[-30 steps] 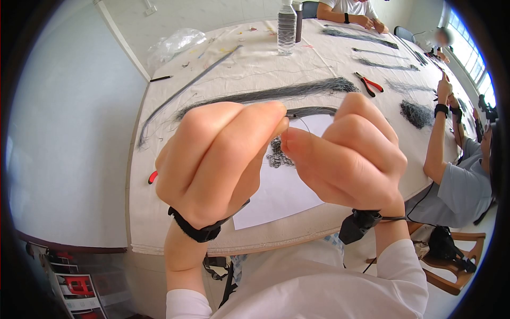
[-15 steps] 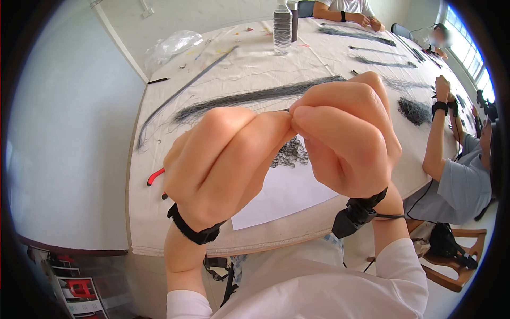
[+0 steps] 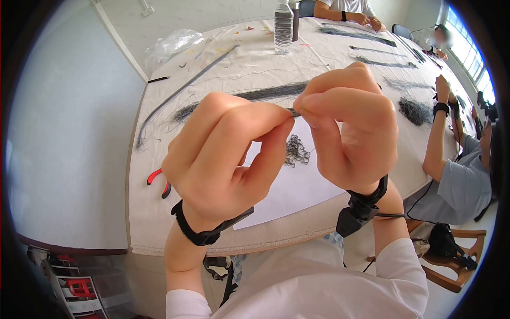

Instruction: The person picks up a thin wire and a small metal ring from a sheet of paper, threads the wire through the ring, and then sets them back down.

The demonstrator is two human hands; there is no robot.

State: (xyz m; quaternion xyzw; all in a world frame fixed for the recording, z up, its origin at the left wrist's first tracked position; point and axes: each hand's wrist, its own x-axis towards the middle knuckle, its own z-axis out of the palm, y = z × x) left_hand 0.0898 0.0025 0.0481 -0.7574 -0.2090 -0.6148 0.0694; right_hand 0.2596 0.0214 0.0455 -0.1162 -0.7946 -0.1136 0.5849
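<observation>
My left hand (image 3: 228, 149) and my right hand (image 3: 353, 125) are raised over the table, fingertips nearly touching. Between them is a short, thin dark piece (image 3: 294, 112), pinched at its left end by my left thumb and forefinger and at its right by my right fingertips. Most of it is hidden. Below lies a pile of small dark wire rings (image 3: 296, 151) on a white sheet of paper (image 3: 281, 196). A long bundle of dark wires (image 3: 255, 94) stretches behind my hands. Red-handled pliers (image 3: 154, 177) lie left of my left hand.
Farther back on the cloth-covered table (image 3: 228, 69) stand a water bottle (image 3: 282, 29) and a dark flask (image 3: 295, 21). A plastic bag (image 3: 172, 47) lies back left. More wire bundles (image 3: 356, 36) lie at the right, where co-workers sit.
My hands have drawn slightly apart at the fingertips, showing a bit of the dark piece. My left fingers have opened out below, and more of the ring pile and pliers shows.
</observation>
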